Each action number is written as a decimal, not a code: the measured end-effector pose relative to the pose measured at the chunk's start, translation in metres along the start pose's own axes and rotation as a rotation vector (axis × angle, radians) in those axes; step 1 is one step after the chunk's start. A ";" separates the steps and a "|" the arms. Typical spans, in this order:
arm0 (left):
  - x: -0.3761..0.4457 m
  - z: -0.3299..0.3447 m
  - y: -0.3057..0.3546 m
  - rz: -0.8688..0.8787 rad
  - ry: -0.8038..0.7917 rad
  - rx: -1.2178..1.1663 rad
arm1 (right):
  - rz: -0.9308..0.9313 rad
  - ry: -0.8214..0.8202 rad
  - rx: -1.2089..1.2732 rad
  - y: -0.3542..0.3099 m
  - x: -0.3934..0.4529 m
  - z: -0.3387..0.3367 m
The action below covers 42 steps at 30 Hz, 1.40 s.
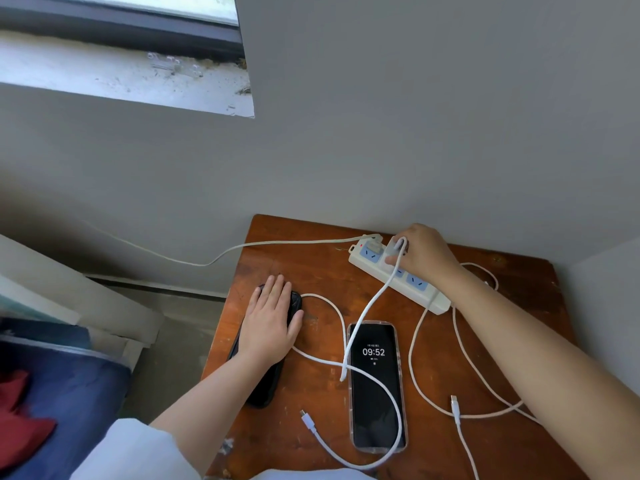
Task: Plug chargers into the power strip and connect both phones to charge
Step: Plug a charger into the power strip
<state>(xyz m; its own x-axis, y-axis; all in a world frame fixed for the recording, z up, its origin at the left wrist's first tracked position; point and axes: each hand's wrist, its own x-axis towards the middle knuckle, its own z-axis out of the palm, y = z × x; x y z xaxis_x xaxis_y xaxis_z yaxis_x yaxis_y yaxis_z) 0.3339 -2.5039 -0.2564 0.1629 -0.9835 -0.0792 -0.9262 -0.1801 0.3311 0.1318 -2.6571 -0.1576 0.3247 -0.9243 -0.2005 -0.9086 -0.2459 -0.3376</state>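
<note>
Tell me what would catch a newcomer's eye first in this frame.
Probably the lit phone showing 09:52, face up mid-table with a white cable draped across it. Next, the right hand at the far end of the white power strip by the wall, gripping a white charger. The left hand lies flat on a dark phone at the table's left edge.

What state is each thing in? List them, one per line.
Power strip: on the table, red light lit, one charger already plugged in.
Right hand: gripping a white charger at the strip.
Left hand: flat on the black phone.
Clear-cased phone: screen lit, no cable connected.
Two cable plugs: lying loose.
</note>
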 end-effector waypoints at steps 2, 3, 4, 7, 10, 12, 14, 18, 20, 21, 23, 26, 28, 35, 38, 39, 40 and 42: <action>0.000 -0.001 0.000 0.011 -0.006 -0.003 | 0.012 0.001 0.002 0.000 0.001 -0.002; 0.000 -0.001 0.000 0.014 -0.009 0.000 | 0.016 0.012 0.008 -0.001 0.000 -0.001; 0.000 -0.001 0.000 0.013 -0.011 0.000 | 0.018 0.027 0.016 -0.001 -0.002 0.000; 0.000 0.001 0.000 -0.001 -0.020 0.007 | -0.006 0.088 0.015 0.000 -0.011 0.010; 0.001 0.001 -0.001 0.000 -0.025 0.017 | -0.046 0.125 -0.004 0.002 -0.016 0.017; 0.001 0.000 0.001 -0.005 -0.034 0.026 | -0.058 0.129 0.002 0.003 -0.017 0.017; 0.000 -0.002 0.004 -0.029 -0.044 0.066 | -0.055 0.118 0.021 0.004 -0.016 0.014; 0.021 -0.013 0.021 0.097 -0.077 0.126 | -0.038 0.091 0.056 0.005 -0.014 0.011; 0.043 -0.018 0.038 0.282 -0.140 0.115 | -0.035 0.082 0.062 0.007 -0.013 0.011; 0.053 -0.020 0.047 0.357 -0.169 0.115 | -0.033 0.083 0.069 0.008 -0.014 0.011; 0.071 -0.019 0.063 0.428 -0.182 0.108 | -0.038 0.096 0.082 0.010 -0.015 0.011; 0.089 -0.014 0.072 0.420 -0.177 0.091 | -0.043 0.115 0.071 0.012 -0.013 0.009; 0.097 -0.011 0.069 0.418 -0.194 0.103 | -0.057 0.111 0.042 0.011 -0.009 0.008; 0.100 0.005 0.062 0.505 -0.153 0.160 | 0.000 0.013 0.012 0.001 0.004 -0.001; 0.102 0.009 0.061 0.523 -0.139 0.170 | -0.006 0.089 -0.058 0.001 -0.003 0.003; 0.102 0.010 0.061 0.524 -0.138 0.170 | -0.018 0.136 -0.080 0.002 -0.007 0.007; 0.102 0.012 0.061 0.523 -0.136 0.168 | -0.028 0.172 -0.101 0.002 -0.010 0.012; 0.101 0.014 0.063 0.512 -0.133 0.158 | -0.039 0.208 -0.172 0.001 -0.014 0.021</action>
<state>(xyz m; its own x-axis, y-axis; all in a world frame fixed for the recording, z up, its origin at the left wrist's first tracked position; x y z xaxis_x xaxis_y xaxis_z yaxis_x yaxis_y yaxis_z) 0.2875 -2.6144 -0.2568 -0.3569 -0.9317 -0.0670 -0.9172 0.3360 0.2140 0.1316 -2.6380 -0.1741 0.3157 -0.9488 0.0092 -0.9333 -0.3123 -0.1770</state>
